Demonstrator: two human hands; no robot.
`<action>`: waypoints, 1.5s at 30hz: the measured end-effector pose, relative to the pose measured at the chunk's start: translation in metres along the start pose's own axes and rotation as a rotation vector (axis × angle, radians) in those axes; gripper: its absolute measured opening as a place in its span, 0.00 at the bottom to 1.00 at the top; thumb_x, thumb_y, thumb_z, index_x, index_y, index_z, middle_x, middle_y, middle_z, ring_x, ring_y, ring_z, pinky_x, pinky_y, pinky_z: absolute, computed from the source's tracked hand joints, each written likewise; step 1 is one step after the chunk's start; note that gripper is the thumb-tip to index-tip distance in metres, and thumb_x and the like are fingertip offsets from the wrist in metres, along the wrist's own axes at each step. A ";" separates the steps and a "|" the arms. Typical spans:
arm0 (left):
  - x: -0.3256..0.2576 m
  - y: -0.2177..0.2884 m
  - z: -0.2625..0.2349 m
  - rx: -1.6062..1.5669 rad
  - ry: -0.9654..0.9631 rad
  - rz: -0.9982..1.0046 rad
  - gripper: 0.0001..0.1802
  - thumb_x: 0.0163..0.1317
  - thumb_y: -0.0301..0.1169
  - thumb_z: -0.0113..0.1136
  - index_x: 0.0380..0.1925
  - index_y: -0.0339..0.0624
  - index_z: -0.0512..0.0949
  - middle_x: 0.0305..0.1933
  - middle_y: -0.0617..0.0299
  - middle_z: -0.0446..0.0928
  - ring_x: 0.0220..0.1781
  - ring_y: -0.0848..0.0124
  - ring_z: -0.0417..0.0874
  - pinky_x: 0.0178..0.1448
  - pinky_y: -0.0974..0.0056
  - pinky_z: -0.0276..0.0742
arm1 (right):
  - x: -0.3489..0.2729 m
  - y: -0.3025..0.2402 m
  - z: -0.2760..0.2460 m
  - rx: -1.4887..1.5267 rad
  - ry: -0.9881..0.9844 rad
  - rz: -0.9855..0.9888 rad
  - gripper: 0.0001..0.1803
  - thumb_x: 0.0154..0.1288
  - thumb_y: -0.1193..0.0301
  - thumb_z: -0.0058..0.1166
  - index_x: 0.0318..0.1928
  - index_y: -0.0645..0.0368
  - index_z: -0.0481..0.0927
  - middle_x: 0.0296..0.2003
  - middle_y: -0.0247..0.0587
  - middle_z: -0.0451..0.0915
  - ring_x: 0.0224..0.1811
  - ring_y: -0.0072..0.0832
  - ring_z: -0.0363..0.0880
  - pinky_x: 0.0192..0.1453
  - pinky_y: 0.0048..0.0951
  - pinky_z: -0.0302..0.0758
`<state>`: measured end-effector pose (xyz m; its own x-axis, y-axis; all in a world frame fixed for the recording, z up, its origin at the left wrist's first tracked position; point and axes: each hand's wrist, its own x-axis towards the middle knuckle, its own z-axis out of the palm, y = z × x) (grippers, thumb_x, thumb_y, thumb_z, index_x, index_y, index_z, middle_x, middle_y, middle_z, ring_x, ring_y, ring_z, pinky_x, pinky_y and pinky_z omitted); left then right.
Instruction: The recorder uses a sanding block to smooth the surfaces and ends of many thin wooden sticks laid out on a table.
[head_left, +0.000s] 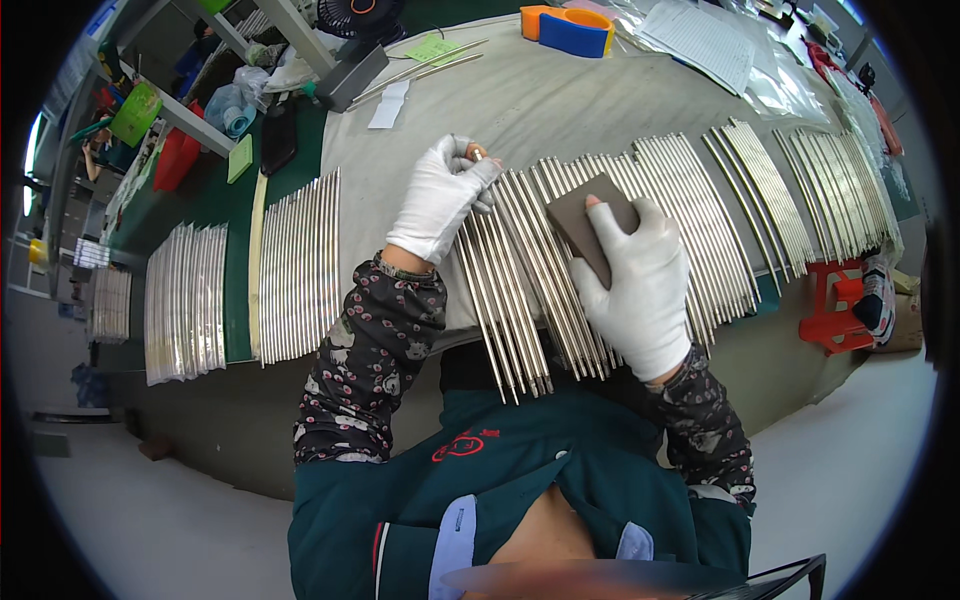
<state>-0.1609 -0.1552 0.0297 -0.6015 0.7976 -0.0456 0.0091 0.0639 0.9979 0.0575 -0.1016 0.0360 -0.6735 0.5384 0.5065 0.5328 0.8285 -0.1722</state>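
Note:
My left hand (pixel 443 195), in a white glove with bare fingertips, pinches the far end of a thin metal rod at the left edge of a row. In my right hand (pixel 640 285), also gloved, is a dark brown-grey sanding block (pixel 580 222). The block rests on or just over the middle of the row; contact is hard to tell. Beneath and around both hands, silvery metal rods (pixel 690 220) lie side by side across the cloth. Their near ends stick out past the table edge.
More metal rods (pixel 302 270) lie to the left, beside plastic-wrapped bundles (pixel 187 305). Other rod groups (pixel 835 190) are at the right. Orange and blue tape rolls (pixel 575 32), paper sheets (pixel 695 42) and a grey box (pixel 355 75) stand at the back. A red stool (pixel 835 310) is at right.

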 end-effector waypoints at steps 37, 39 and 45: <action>-0.017 -0.039 -0.045 1.269 -0.392 0.684 0.34 0.67 0.58 0.43 0.62 0.44 0.63 0.73 0.50 0.55 0.75 0.50 0.54 0.75 0.39 0.45 | -0.080 0.056 -0.041 0.242 -0.010 0.182 0.37 0.48 0.68 0.59 0.64 0.55 0.71 0.58 0.55 0.66 0.60 0.49 0.65 0.65 0.46 0.64; -0.022 -0.036 -0.040 1.238 -0.300 0.756 0.37 0.65 0.59 0.45 0.65 0.45 0.60 0.73 0.48 0.55 0.75 0.50 0.54 0.76 0.39 0.43 | -0.080 0.056 -0.042 0.232 -0.006 0.184 0.37 0.48 0.68 0.59 0.64 0.55 0.71 0.58 0.55 0.65 0.60 0.49 0.65 0.65 0.46 0.64; -0.100 -0.016 0.024 1.033 -0.896 0.798 0.47 0.49 0.57 0.65 0.65 0.44 0.62 0.73 0.49 0.57 0.75 0.54 0.56 0.75 0.41 0.46 | -0.082 0.064 -0.045 0.194 0.018 0.206 0.38 0.48 0.68 0.59 0.65 0.54 0.71 0.58 0.55 0.65 0.60 0.49 0.66 0.64 0.46 0.65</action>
<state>-0.0817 -0.2219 0.0176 0.4675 0.8812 0.0700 0.8212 -0.4623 0.3345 0.1700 -0.0995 0.0212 -0.5506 0.6973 0.4589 0.5483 0.7166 -0.4310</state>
